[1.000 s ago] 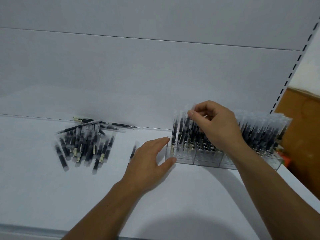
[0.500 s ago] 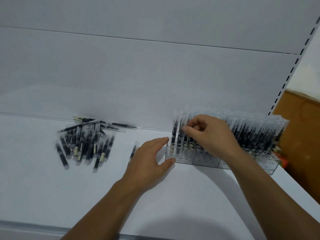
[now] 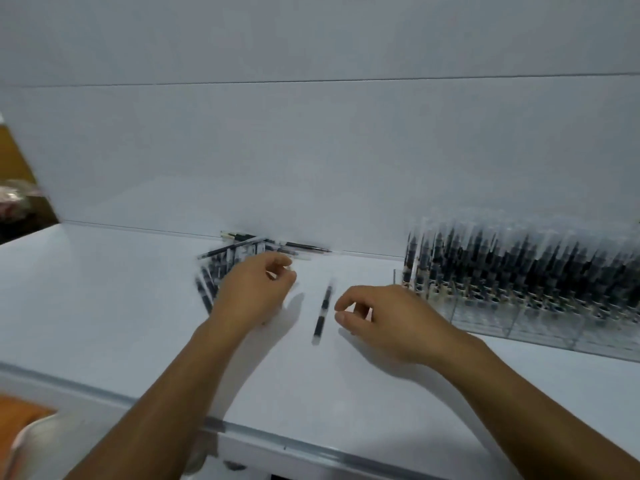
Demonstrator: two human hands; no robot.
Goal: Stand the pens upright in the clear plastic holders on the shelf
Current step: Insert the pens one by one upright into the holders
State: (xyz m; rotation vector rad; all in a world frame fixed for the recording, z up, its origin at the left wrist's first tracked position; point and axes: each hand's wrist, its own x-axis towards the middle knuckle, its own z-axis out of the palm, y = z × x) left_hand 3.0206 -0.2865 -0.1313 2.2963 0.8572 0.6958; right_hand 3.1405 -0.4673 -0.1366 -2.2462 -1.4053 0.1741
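Withdrawn from the holders (image 3: 540, 327) at the right end of the shelf (image 3: 104, 306), now hovering a loosely curled, empty right grip (image 3: 388, 323) beside the lone pen (image 3: 323, 306) and a blurred left grip (image 3: 252, 296), contents unclear, over the pile (image 3: 214, 268) by the back edge: next pickup likely.

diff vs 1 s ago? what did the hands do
Right hand let go of the upright pens and moved left, toward the single loose pen. Left hand left the holder corner and moved left over the pen pile; grip unclear from blur. Loose pen, pile and holder unmoved.
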